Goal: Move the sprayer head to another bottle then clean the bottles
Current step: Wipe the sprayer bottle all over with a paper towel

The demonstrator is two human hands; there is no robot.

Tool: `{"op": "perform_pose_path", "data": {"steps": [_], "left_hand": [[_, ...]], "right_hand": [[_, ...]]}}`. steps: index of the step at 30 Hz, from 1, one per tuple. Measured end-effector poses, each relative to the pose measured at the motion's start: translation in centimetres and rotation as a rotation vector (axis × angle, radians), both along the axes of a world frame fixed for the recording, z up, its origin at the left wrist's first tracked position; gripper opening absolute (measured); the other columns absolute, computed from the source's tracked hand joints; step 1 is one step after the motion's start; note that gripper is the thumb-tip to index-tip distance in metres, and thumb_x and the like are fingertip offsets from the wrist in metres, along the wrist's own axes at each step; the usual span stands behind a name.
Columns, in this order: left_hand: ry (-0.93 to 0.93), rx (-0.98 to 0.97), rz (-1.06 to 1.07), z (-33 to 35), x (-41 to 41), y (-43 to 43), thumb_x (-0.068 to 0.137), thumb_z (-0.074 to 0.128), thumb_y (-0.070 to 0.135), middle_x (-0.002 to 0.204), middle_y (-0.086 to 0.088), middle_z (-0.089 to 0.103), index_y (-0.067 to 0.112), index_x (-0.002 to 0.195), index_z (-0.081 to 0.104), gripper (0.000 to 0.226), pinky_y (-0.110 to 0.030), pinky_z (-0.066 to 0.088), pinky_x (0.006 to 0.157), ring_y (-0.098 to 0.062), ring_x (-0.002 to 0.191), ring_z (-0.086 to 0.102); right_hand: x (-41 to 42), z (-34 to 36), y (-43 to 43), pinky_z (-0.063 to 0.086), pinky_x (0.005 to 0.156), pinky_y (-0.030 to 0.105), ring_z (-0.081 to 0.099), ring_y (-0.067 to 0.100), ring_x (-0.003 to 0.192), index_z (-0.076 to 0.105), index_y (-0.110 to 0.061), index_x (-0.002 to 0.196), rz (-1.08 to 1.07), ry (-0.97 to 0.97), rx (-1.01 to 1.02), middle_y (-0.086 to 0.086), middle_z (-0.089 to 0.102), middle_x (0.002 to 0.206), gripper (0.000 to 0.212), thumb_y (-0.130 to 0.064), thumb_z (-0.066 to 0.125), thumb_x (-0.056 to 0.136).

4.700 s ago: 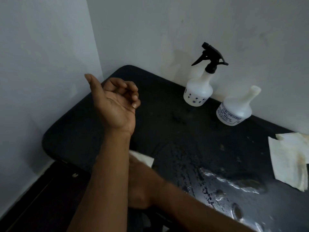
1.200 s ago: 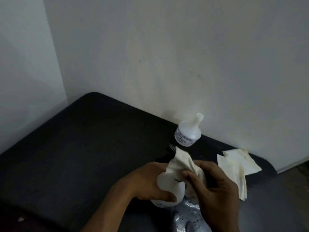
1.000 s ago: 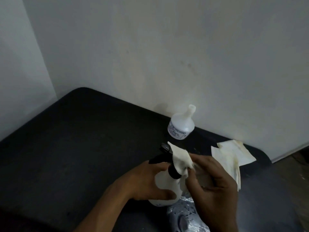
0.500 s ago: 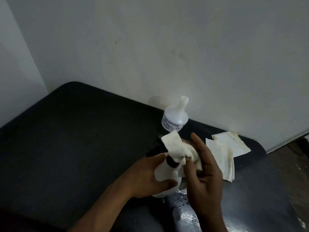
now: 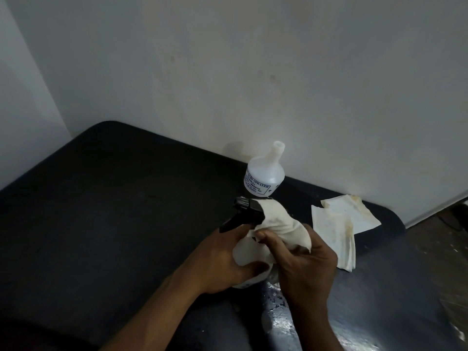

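Note:
My left hand (image 5: 222, 259) grips the body of a white spray bottle (image 5: 247, 258) near the middle of the black table (image 5: 114, 198). Its black sprayer head (image 5: 247, 214) points left. My right hand (image 5: 304, 264) presses a stained white cloth (image 5: 281, 226) around the bottle's neck and the back of the sprayer head, hiding them. A second white bottle (image 5: 264, 177) with a printed label and an uncapped neck stands upright by the wall, just behind the first.
Folded stained white cloths (image 5: 339, 229) lie on the table to the right of my hands. A wet patch (image 5: 286, 315) shines on the table in front of the held bottle. White walls (image 5: 253, 72) border the table behind and left.
Since 4.7 s ago the spray bottle was picked up from beside the wall. Over the last second my right hand has closed the cloth down over the neck and sprayer head.

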State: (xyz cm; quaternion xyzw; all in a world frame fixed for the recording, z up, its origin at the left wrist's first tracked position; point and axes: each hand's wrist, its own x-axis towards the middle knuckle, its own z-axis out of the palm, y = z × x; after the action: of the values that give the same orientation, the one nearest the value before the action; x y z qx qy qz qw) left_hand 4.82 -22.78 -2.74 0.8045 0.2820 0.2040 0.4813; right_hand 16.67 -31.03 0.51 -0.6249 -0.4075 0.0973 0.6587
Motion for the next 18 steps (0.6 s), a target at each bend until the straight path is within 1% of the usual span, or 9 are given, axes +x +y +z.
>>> {"op": "perform_pose_path", "data": {"steps": [3, 4, 7, 8, 10, 11, 14, 17, 18], "left_hand": [[0.021, 0.044, 0.033, -0.1, 0.1, 0.1, 0.075, 0.075, 0.052, 0.12, 0.034, 0.045, 0.079, 0.103, 0.035, 0.057, 0.01, 0.027, 0.08, 0.034, 0.103, 0.035], [0.025, 0.052, 0.046, -0.2, 0.2, 0.2, 0.075, 0.075, 0.052, 0.122, 0.031, 0.046, 0.078, 0.104, 0.036, 0.055, 0.009, 0.027, 0.08, 0.031, 0.103, 0.037], [0.05, 0.081, 0.09, -0.7, 0.1, 0.4, 0.074, 0.071, 0.058, 0.131, 0.019, 0.049, 0.059, 0.121, 0.044, 0.053, 0.002, 0.029, 0.083, 0.009, 0.11, 0.046], [0.066, 0.083, 0.1, -1.0, 0.1, 0.6, 0.075, 0.07, 0.06, 0.134, 0.017, 0.048, 0.053, 0.126, 0.045, 0.057, -0.005, 0.032, 0.088, 0.002, 0.115, 0.046], [0.091, 0.061, 0.103, -1.2, 0.1, 0.8, 0.075, 0.068, 0.063, 0.137, 0.015, 0.046, 0.049, 0.129, 0.044, 0.061, -0.018, 0.036, 0.094, -0.006, 0.12, 0.046], [0.09, 0.052, 0.105, -1.2, 0.0, 0.9, 0.075, 0.068, 0.064, 0.137, 0.015, 0.046, 0.049, 0.129, 0.043, 0.061, -0.02, 0.037, 0.095, -0.006, 0.121, 0.046], [0.076, 0.057, 0.125, -1.3, -0.1, 0.9, 0.075, 0.068, 0.063, 0.138, 0.017, 0.045, 0.052, 0.129, 0.041, 0.062, -0.014, 0.032, 0.091, -0.003, 0.12, 0.044], [0.067, 0.056, 0.121, -1.2, 0.2, 0.8, 0.074, 0.066, 0.065, 0.138, 0.018, 0.045, 0.06, 0.127, 0.034, 0.062, -0.017, 0.034, 0.092, -0.004, 0.122, 0.045], [0.065, 0.051, 0.115, -1.1, 0.2, 0.8, 0.074, 0.066, 0.066, 0.137, 0.018, 0.046, 0.064, 0.125, 0.033, 0.061, -0.017, 0.035, 0.092, -0.004, 0.121, 0.047]], "right_hand": [[0.7, -0.5, -0.2, 0.045, 0.055, 0.007, 0.059, -0.005, 0.057, 0.069, -0.025, 0.073, -0.048, -0.133, 0.012, -0.013, 0.065, 0.066, 0.015, -0.039, 0.074, 0.07], [0.9, -0.6, -0.3, 0.045, 0.053, 0.007, 0.059, -0.005, 0.057, 0.068, -0.028, 0.073, -0.068, -0.099, 0.021, -0.012, 0.066, 0.066, 0.011, -0.039, 0.07, 0.075], [2.6, -0.7, -0.4, 0.037, 0.042, 0.007, 0.05, -0.006, 0.044, 0.062, -0.03, 0.056, -0.283, 0.142, 0.077, -0.017, 0.059, 0.049, 0.033, -0.049, 0.056, 0.083], [3.4, -0.7, -0.4, 0.037, 0.04, 0.008, 0.05, -0.006, 0.043, 0.063, -0.03, 0.056, -0.359, 0.218, 0.099, -0.018, 0.058, 0.048, 0.037, -0.053, 0.053, 0.084], [4.9, -0.6, -0.5, 0.045, 0.045, 0.01, 0.058, -0.008, 0.051, 0.07, -0.035, 0.066, -0.421, 0.321, 0.121, -0.02, 0.065, 0.056, 0.035, -0.058, 0.052, 0.086], [5.2, -0.6, -0.5, 0.047, 0.047, 0.011, 0.06, -0.007, 0.053, 0.071, -0.037, 0.068, -0.411, 0.339, 0.099, -0.02, 0.067, 0.058, 0.034, -0.059, 0.053, 0.086], [5.0, -1.2, -0.2, 0.047, 0.046, 0.01, 0.062, -0.007, 0.052, 0.073, -0.037, 0.066, -0.3, 0.291, -0.063, -0.019, 0.069, 0.058, 0.027, -0.05, 0.063, 0.087], [4.0, -1.5, 0.3, 0.049, 0.048, 0.016, 0.065, 0.001, 0.056, 0.073, -0.024, 0.07, -0.126, 0.218, -0.182, -0.007, 0.072, 0.062, 0.03, -0.051, 0.068, 0.08], [3.5, -1.4, 0.5, 0.05, 0.051, 0.019, 0.066, 0.005, 0.059, 0.072, -0.019, 0.073, -0.041, 0.185, -0.194, -0.002, 0.072, 0.066, 0.032, -0.05, 0.068, 0.082]]}}
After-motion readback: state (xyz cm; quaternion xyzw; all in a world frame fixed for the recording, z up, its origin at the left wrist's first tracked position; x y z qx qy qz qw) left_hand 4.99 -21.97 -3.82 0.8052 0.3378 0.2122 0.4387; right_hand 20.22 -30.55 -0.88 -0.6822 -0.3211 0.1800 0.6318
